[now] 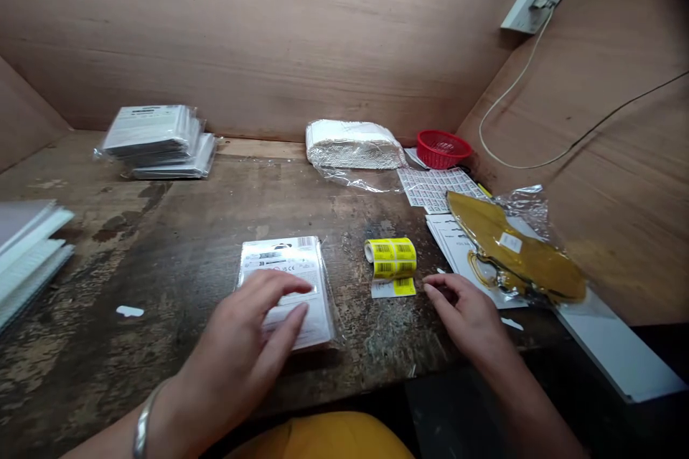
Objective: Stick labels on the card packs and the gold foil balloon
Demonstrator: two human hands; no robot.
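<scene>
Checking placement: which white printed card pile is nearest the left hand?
The front-centre white printed card pile in clear plastic; the left hand overlaps only it.

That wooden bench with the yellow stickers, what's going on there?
Someone is working at the bench with bare hands. The left hand is over a clear-wrapped pack, thumb and forefinger apart; whether it touches the pack is hard to tell. The right hand is just right of the loose end of a roll of yellow stickers, where a white patch shows. More wrapped packs sit at the back left, and a red basket at the back right.
</scene>
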